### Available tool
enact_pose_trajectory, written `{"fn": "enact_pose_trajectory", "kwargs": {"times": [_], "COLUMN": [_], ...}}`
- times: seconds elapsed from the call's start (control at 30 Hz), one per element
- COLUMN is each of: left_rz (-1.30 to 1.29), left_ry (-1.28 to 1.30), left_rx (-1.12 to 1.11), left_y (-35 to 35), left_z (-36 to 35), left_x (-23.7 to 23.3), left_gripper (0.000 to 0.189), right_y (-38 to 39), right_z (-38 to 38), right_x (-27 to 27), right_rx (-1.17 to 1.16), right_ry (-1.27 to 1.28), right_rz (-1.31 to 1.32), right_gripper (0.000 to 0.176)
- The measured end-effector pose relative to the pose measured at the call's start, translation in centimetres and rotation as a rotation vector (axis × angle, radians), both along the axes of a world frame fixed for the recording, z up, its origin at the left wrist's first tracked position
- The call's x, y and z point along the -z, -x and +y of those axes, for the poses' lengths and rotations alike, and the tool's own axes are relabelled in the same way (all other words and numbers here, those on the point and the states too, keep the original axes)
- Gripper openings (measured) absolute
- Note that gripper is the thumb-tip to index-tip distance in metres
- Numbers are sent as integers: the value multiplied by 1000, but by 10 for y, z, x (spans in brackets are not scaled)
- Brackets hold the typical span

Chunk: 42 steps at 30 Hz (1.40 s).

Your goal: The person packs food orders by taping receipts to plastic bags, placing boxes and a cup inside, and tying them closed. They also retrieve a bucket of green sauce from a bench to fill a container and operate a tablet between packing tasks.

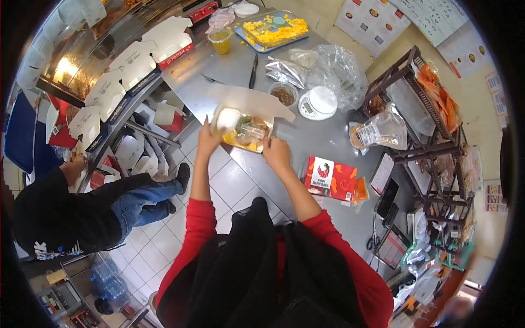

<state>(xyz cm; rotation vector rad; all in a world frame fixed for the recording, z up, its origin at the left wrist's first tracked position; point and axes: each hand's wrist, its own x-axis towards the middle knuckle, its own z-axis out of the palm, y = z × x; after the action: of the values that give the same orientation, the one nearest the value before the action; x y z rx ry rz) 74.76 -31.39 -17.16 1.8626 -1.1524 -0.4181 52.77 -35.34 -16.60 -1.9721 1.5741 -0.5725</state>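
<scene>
An open food box (pixel 267 97) with its lid folded back lies at the near edge of the steel table. White rice (pixel 228 118), greens, yellow pieces and a clear packet (pixel 252 132) are inside it. My left hand (pixel 209 139) grips the box's left side. At the right front corner my right hand (pixel 277 153) has its fingers closed on the box. To the right of that hand lies a closed red and orange box (pixel 330 177).
A white scale (pixel 318 103), a sauce tub (pixel 283 95), a knife (pixel 254 71) and a tray of yellow food (pixel 275 30) stand beyond the box. Scissors (pixel 373 240) and phones lie right. A co-worker (pixel 82 210) stands left beside shelves of open boxes (pixel 131 65).
</scene>
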Motion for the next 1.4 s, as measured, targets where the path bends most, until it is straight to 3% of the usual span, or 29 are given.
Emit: {"fn": "enact_pose_trajectory", "kwargs": {"times": [0.1,0.13,0.2,0.27,0.3,0.33,0.43,0.5,0.53,0.63,0.7,0.8,0.87,0.93,0.97,1.03,1.1,1.13,1.17,1.2,1.23,1.3,1.33,1.4], "left_rz": [-334,-306,-248,-52,50,122,296,335,260,16,-245,-432,24,513,802,710,684,653,593,539,491,570,610,308], "left_ry": [-112,-78,-14,5,-1,23,32,45,-110,102,471,553,465,271,108,256,461,534,561,582,593,275,105,387], "left_rx": [-14,-30,-61,4,32,100,255,343,454,233,92,427,714,769,683,500,317,253,247,241,233,409,491,659], "left_y": [-4,5,39,87,113,139,212,248,251,248,244,251,254,253,263,291,312,317,319,319,317,292,279,252], "left_z": [-10,-6,19,42,51,53,49,42,41,35,16,-14,-33,-49,-42,-25,-39,-44,-44,-46,-51,-48,-43,-45], "left_x": [-21,-32,-72,-116,-131,-140,-122,-75,-64,-92,-117,-140,-109,-95,-100,-134,-102,-84,-72,-65,-67,-85,-93,-115], "left_gripper": [32,26,19,19,18,18,18,19,23,33,45,44,42,37,33,34,40,42,43,45,46,43,41,30], "right_y": [7,19,59,117,145,174,256,297,313,351,330,317,321,310,303,259,239,241,247,246,262,286,290,287], "right_z": [-1,5,24,40,47,50,54,50,53,60,45,15,13,-2,-4,-1,-13,-19,-21,-13,-16,-22,-23,-30], "right_x": [-9,-20,-54,-79,-115,-130,-123,-85,-72,-60,-93,-120,-105,-78,-70,-89,-72,-68,-65,-83,-82,-88,-96,-126], "right_rx": [-127,-117,-112,-32,2,-17,-7,-18,-29,295,638,267,239,179,146,409,307,292,284,303,206,10,-54,-137], "right_ry": [72,2,220,214,45,89,89,116,128,193,609,784,588,347,166,211,156,-65,-108,-57,-68,-159,-80,167], "right_rz": [-30,-95,-27,-104,-177,-108,-51,117,199,-116,-506,81,-263,-692,-918,-935,-1232,-1455,-1517,-1429,-1158,-973,-927,-817], "right_gripper": [28,21,18,17,20,20,22,18,17,15,23,18,17,18,19,34,48,53,47,40,31,27,25,24]}}
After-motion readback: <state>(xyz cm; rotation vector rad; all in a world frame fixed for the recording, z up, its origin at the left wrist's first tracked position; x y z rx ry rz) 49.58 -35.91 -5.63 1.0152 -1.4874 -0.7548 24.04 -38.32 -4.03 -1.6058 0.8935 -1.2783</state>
